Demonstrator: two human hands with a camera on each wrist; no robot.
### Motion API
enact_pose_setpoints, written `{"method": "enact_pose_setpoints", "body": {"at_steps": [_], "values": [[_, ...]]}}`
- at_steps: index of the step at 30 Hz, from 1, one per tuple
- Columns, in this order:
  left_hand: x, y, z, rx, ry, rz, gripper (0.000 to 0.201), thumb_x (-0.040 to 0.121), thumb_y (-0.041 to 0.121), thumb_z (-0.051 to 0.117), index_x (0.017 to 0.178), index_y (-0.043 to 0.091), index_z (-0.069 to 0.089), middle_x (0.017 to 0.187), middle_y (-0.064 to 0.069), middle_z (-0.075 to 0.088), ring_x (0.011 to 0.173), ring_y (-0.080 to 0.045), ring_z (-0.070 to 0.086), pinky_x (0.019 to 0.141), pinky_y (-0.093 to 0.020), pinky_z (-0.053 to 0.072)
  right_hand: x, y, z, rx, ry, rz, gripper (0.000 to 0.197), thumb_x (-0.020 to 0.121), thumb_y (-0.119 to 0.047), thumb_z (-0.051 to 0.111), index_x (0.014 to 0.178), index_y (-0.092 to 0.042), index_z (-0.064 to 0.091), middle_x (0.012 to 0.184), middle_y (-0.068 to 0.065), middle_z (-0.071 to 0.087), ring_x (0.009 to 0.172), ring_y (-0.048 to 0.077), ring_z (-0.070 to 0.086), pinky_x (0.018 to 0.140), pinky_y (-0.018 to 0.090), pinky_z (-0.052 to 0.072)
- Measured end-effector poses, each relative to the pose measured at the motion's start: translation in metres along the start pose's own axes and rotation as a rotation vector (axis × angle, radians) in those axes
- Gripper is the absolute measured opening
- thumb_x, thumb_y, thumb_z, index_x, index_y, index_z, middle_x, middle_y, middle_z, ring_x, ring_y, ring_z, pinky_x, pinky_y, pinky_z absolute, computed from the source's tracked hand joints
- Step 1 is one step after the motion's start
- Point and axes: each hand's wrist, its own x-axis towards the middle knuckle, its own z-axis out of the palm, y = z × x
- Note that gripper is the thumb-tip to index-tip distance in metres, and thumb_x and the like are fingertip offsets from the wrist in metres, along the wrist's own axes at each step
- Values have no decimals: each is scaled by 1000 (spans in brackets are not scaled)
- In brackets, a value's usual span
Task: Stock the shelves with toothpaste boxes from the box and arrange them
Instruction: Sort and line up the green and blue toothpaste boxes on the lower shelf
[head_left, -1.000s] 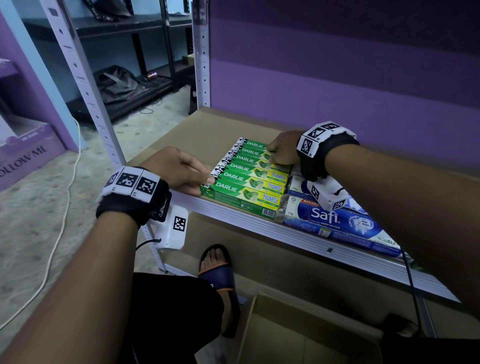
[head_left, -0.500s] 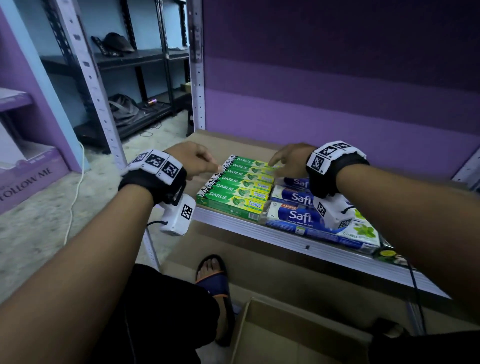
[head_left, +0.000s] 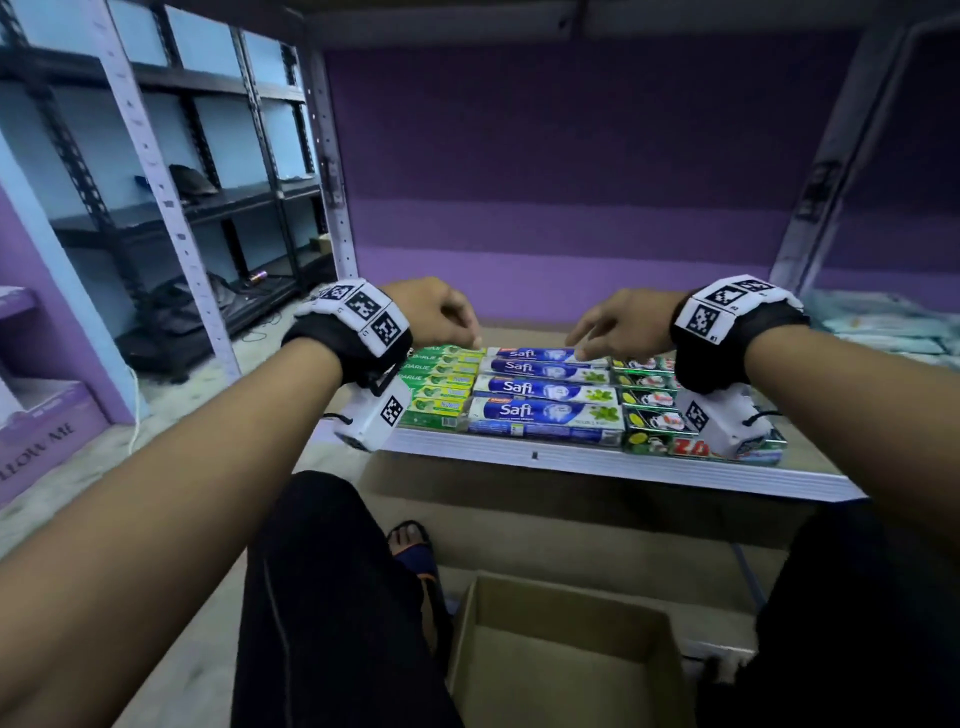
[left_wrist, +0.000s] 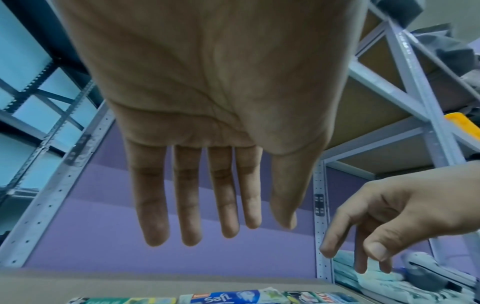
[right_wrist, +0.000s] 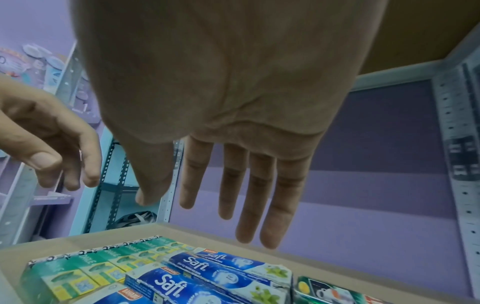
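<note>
Left hand (head_left: 436, 312) and right hand (head_left: 623, 325), fingers straight and empty, hover mid-frame above green, blue and dark cardboard toothpaste boxes (head_left: 545, 389) on the grey metal shelf (head_left: 597, 462).

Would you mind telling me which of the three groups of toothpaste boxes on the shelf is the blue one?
The middle group, the Safi boxes. They are blue and white, between the green Darlie boxes on the left and the dark green boxes on the right.
</note>
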Motion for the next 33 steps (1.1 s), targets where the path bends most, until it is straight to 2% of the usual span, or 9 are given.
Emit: {"method": "enact_pose_setpoints", "body": {"at_steps": [1, 3, 5, 10, 16, 23, 27, 30, 33], "values": [[-1, 7, -1, -2, -11, 16, 18, 84, 36, 75, 96, 22, 73, 86, 5, 72, 60, 2, 56, 55, -11, 44, -8, 3, -2, 11, 4, 8, 28, 90, -41, 68, 117, -32, 69, 107, -10, 71, 59, -6, 61, 58, 23, 54], [-2, 19, -2, -18, -44, 36, 18, 84, 34, 75, 97, 21, 74, 92, -5, 74, 68, -9, 58, 62, -20, 48, -23, 10, -5, 38, 9, 32, 28, 90, -41, 69, 117, -32, 69, 110, -8, 71, 81, 9, 68, 69, 32, 61], [-3, 29, -1, -25, -70, 53, 19, 84, 35, 75, 96, 21, 74, 93, -9, 74, 70, -13, 58, 62, -25, 50, -36, 16, -7, 54, 10, 48, 32, 90, -42, 69, 120, -30, 68, 112, -8, 70, 91, 18, 69, 76, 38, 61], [0, 47, 16, 20, -121, 44, 19, 81, 40, 76, 92, 24, 73, 88, -2, 73, 70, -13, 61, 64, -29, 55, -59, 25, -8, 45, 9, 61, 35, 90, -46, 67, 122, -33, 68, 114, -9, 69, 91, 14, 67, 65, 26, 57], [16, 62, 43, 53, -183, 43, 17, 82, 42, 74, 90, 28, 74, 76, 12, 71, 68, -5, 61, 57, -19, 48, -53, 40, 0, 85, -16, 65, 33, 90, -42, 68, 121, -30, 69, 113, -6, 71, 86, 14, 65, 77, 34, 60], [52, 51, 58, 44, -259, -7, 20, 80, 46, 74, 90, 28, 75, 69, 13, 67, 69, -8, 62, 61, -21, 46, -22, 53, 13, 124, -93, 61, 27, 91, -39, 69, 116, -29, 70, 97, -7, 69, 88, 20, 67, 81, 37, 60], [85, 32, 69, -31, -330, -38, 19, 80, 45, 74, 89, 28, 75, 79, 6, 72, 72, -10, 62, 63, -25, 51, 9, 64, 22, 101, -106, 7, 23, 92, -38, 67, 114, -33, 71, 96, -13, 69, 92, 14, 68, 79, 29, 54], [117, 18, 80, -135, -409, -84, 20, 80, 40, 75, 91, 23, 76, 82, 7, 75, 73, -13, 65, 60, -24, 53, 38, 78, 26, 169, -124, -22, 20, 93, -36, 67, 111, -31, 72, 93, -9, 73, 82, 8, 67, 67, 19, 49], [154, 2, 91, -205, -511, -138, 28, 78, 44, 77, 94, 20, 75, 89, 3, 76, 75, -17, 69, 69, -36, 57, 72, 92, 30, 240, -128, -29, 17, 91, -36, 68, 107, -32, 73, 83, -8, 72, 58, -1, 60, 59, 18, 49]]}}
